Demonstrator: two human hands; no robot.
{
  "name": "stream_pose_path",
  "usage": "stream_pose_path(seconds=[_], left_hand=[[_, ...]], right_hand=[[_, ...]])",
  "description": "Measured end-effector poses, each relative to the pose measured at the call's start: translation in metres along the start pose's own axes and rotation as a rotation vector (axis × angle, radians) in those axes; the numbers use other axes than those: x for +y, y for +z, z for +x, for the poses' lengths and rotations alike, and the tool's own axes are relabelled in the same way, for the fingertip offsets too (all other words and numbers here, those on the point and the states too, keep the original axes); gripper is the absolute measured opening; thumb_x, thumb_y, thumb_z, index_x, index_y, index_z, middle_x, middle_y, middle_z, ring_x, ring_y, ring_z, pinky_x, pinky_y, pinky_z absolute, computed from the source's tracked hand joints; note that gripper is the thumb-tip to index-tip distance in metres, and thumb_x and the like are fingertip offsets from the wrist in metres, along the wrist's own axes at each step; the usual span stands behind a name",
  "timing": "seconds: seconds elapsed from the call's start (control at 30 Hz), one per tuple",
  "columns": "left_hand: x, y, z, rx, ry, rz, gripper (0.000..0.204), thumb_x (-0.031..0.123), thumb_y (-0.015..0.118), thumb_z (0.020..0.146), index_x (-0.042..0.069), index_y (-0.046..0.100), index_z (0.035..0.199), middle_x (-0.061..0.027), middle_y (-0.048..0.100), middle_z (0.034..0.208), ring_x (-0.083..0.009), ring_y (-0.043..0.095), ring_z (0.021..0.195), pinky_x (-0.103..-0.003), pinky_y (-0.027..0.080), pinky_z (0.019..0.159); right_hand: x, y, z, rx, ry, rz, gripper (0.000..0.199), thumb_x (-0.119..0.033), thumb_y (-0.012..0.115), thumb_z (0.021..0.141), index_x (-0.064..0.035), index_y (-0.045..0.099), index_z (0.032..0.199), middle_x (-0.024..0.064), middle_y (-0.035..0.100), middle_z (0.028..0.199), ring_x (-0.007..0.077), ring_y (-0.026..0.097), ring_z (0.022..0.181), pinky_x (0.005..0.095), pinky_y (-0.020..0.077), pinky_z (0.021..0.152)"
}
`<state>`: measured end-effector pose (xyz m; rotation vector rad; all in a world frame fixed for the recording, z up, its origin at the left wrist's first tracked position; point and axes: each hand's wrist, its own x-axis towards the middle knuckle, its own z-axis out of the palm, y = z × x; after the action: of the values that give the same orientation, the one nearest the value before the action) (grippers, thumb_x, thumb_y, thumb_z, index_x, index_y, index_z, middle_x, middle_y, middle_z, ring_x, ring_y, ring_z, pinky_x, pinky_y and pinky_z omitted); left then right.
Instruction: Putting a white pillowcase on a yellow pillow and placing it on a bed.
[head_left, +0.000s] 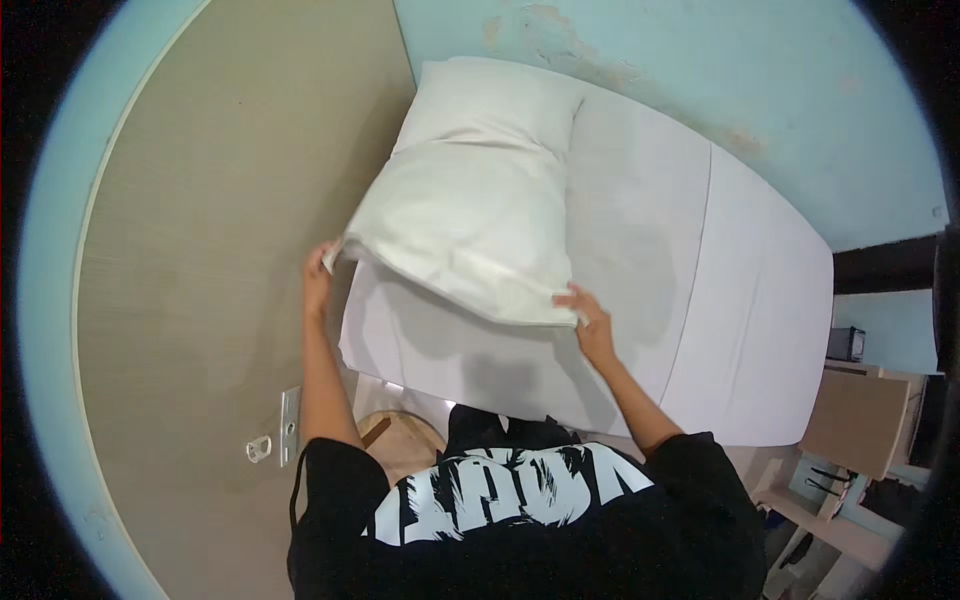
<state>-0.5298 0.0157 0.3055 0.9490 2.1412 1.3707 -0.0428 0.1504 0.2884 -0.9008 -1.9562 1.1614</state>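
Note:
A white pillow in a white pillowcase (460, 205) lies over the near side of another white, pillow-like shape (495, 100); I cannot tell whether the two are separate. The loose near edge of the pillowcase is lifted a little above the bed and sags between my hands. At its left corner, my left hand (318, 268) pinches the cloth. My right hand (588, 315) grips the right corner, with some fingers spread along the edge. Below them is the bed's white sheet (640, 230), where shadows of the pillowcase and arms fall.
A beige panel (220, 200) rises close on the left, with a metal latch plate (289, 427) low on it. The pale blue wall (720, 80) with peeling paint borders the bed's far side. A round wooden stool (405, 440) stands by the bed's near edge; wooden shelves (855, 420) are at right.

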Motion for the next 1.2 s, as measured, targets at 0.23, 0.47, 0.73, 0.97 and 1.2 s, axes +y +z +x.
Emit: stream_pose_path(seconds=[0.23, 0.47, 0.73, 0.97, 1.2], left_hand=[[-0.067, 0.032, -0.073, -0.255, -0.246, -0.324, 0.029, -0.005, 0.044, 0.086, 0.009, 0.065, 0.099, -0.0064, 0.065, 0.117, -0.018, 0.057, 0.111, -0.03, 0.04, 0.1], [-0.108, 0.024, -0.083, -0.058, -0.506, -0.208, 0.016, 0.019, 0.049, 0.095, 0.016, 0.063, 0.102, -0.0022, 0.066, 0.112, -0.0142, 0.056, 0.111, -0.04, 0.037, 0.092], [-0.085, 0.047, -0.062, 0.074, -0.588, -0.136, 0.048, 0.041, 0.059, 0.09, 0.011, 0.05, 0.128, -0.0053, 0.061, 0.118, -0.0174, 0.053, 0.113, -0.038, 0.037, 0.094], [-0.064, 0.088, -0.052, -0.031, -0.56, -0.034, 0.077, 0.052, 0.059, 0.086, 0.003, 0.036, 0.141, -0.0188, 0.044, 0.14, -0.0295, 0.039, 0.131, -0.04, 0.031, 0.107], [-0.087, 0.088, -0.028, -0.063, -0.545, 0.104, 0.062, 0.038, 0.069, 0.084, -0.007, 0.054, 0.124, -0.0159, 0.062, 0.115, -0.0243, 0.058, 0.106, -0.034, 0.045, 0.089]], right_hand=[[0.06, 0.022, -0.087, -0.013, 0.037, -0.198, 0.043, 0.018, 0.054, 0.069, -0.0044, 0.061, 0.105, 0.0103, 0.061, 0.119, 0.0333, 0.048, 0.123, 0.043, 0.0397, 0.103], [0.077, 0.034, -0.089, -0.126, 0.197, -0.178, 0.036, 0.015, 0.051, 0.072, -0.003, 0.055, 0.104, 0.0144, 0.059, 0.116, 0.0335, 0.057, 0.108, 0.0377, 0.0441, 0.097], [0.105, 0.05, -0.091, 0.217, 0.666, 0.129, 0.034, -0.004, 0.057, 0.082, -0.0019, 0.053, 0.116, 0.0118, 0.056, 0.112, 0.021, 0.056, 0.1, 0.0319, 0.0447, 0.087], [0.114, 0.067, -0.053, 0.196, 0.966, 0.391, 0.072, -0.042, 0.064, 0.086, -0.0043, 0.034, 0.139, 0.0144, 0.047, 0.132, 0.0219, 0.045, 0.118, 0.0378, 0.0386, 0.095], [0.127, 0.077, -0.014, 0.053, 1.106, 0.571, 0.074, -0.044, 0.066, 0.086, 0.0055, 0.04, 0.134, 0.0154, 0.057, 0.12, 0.0242, 0.053, 0.114, 0.0363, 0.0422, 0.094]])
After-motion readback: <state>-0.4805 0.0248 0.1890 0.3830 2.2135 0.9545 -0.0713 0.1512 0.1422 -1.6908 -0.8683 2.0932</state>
